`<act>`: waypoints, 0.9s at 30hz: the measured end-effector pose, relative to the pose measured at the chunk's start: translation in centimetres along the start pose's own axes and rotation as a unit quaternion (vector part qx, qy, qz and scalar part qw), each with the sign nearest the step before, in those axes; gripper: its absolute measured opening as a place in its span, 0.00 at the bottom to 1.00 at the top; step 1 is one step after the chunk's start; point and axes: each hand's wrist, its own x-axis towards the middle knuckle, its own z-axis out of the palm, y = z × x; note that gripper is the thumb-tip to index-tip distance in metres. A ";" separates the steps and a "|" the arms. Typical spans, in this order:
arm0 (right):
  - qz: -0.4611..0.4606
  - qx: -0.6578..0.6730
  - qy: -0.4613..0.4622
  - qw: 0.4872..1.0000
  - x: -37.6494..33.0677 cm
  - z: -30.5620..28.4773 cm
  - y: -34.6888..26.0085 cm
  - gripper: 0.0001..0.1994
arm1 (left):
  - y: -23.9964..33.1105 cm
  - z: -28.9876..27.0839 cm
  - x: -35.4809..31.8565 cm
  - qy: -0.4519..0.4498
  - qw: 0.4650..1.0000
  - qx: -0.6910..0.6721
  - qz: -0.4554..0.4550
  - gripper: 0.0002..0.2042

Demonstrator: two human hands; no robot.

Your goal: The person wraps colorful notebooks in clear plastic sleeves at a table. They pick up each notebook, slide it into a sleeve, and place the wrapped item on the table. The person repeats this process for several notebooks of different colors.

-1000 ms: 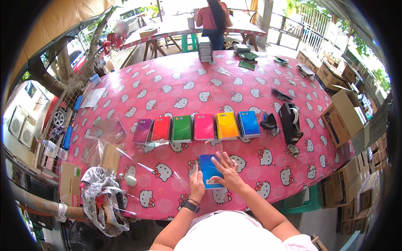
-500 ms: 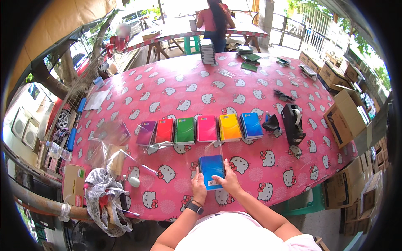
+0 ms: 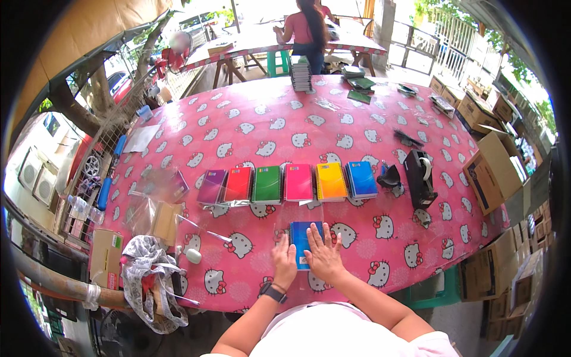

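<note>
A blue spiral notebook (image 3: 301, 245) lies on the pink table in front of me, with see-through plastic around it. My right hand (image 3: 325, 258) rests flat on its cover, fingers spread. Beside its left edge is my left hand (image 3: 284, 263), fingers stretched out and gripping nothing; whether it touches the notebook I cannot tell. Beyond them runs a row of notebooks: purple (image 3: 212, 187), red (image 3: 237, 185), green (image 3: 267, 185), pink (image 3: 298, 182), yellow (image 3: 332, 182) and another blue one (image 3: 361, 179).
Right of the row stands a black tape dispenser (image 3: 420, 178), with a black brush (image 3: 408, 139) behind it. Plastic wrap (image 3: 143, 211), a white case (image 3: 193, 256) and a patterned cloth bag (image 3: 148, 279) lie at left. Notebook stacks (image 3: 301, 76) stand far back. Cartons (image 3: 492, 171) line the right side.
My right hand has gone from gripping the notebook's side to lying flat on its cover. My left hand has loosened, its fingers now straight beside the left edge.
</note>
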 end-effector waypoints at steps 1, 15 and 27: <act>-0.004 -0.001 0.003 1.000 0.1 0.1 0.2 0.30 | 1.9 -1.5 0.7 0.061 0.988 0.138 0.017 0.27; -0.008 0.294 0.008 0.956 3.9 -2.6 1.6 0.23 | 7.0 -5.8 1.4 -0.069 0.996 0.049 0.025 0.16; 0.067 0.271 -0.103 0.955 5.6 -3.2 1.3 0.16 | 7.2 -4.5 0.2 -0.218 0.944 -0.198 -0.148 0.14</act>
